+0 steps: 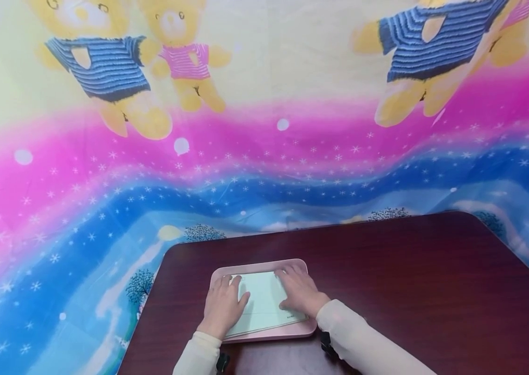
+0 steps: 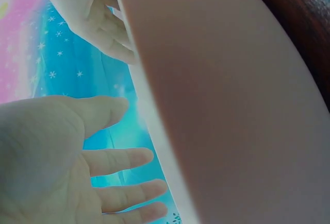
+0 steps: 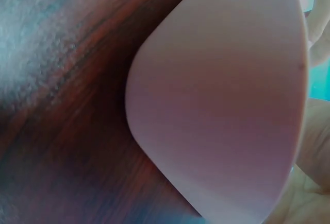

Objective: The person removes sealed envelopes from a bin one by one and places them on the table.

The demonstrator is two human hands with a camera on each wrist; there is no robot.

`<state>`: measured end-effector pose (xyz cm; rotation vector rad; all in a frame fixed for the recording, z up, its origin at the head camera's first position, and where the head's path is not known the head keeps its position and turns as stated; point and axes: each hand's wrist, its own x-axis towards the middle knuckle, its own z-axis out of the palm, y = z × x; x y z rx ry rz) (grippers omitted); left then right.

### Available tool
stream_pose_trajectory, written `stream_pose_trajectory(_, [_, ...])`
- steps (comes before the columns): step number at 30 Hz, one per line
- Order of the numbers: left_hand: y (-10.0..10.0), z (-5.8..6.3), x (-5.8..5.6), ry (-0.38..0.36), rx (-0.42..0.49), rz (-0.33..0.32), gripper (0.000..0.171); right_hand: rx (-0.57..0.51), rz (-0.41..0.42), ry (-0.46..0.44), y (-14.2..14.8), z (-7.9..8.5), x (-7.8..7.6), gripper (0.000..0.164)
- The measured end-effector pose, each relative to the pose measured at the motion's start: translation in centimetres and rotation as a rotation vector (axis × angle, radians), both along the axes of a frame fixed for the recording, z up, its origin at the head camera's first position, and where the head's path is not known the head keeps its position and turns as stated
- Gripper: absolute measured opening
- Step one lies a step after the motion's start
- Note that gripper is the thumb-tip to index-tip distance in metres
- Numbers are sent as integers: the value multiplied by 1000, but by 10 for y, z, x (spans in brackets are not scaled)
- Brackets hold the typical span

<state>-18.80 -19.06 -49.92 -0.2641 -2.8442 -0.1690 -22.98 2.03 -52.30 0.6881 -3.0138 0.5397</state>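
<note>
In the head view, a pale green booklet (image 1: 261, 299) lies in a pink tray (image 1: 290, 331) on a dark red-brown table (image 1: 395, 271), toward the table's near left part. The booklet sits slightly askew, its near edge slanting, with a strip of tray floor showing at the near right. The left hand (image 1: 223, 308) rests on the booklet's left side, its fingers pointing to the far side and its thumb lying to the right. The right hand (image 1: 299, 291) rests on the right side, fingers reaching far and left. The hands are well apart, and neither is clamped on anything. Pale sleeves (image 1: 363, 333) cover both arms, with dark bands (image 1: 327, 344) at the wrists. Behind the table hangs a backdrop (image 1: 269, 151) of bears and snowflakes.

In the left wrist view, the left hand's fingers are straight and spread beside the tray's rim; part of the right hand shows above.

In the right wrist view, the tray's outer side fills the middle, table at left, and only partial hands show at the right edge.
</note>
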Motion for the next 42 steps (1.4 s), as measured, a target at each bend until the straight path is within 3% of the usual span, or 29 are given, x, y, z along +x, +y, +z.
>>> stream_pose_trajectory(5, [0,0,0,-13,-3,4,44,-27,-10,-17,0,2,0,89])
stream_pose_trajectory(9, [-1,-1,1,-26,5,18,45,-37,-25,23,-1,2,1,88])
stream_pose_trajectory(15, [0,0,1,-35,13,33,47,-70,-60,75,-3,4,0,71])
stream_pose_trajectory(25, [0,2,4,-58,34,42,47,-198,-151,-1,-3,10,-1,26])
stream_pose_trajectory(35, [-2,1,3,-54,26,42,47,-212,-144,-1,-2,13,-1,15])
stream_pose_trajectory(42, [-2,4,3,-13,50,51,45,-236,-151,-2,4,15,4,15])
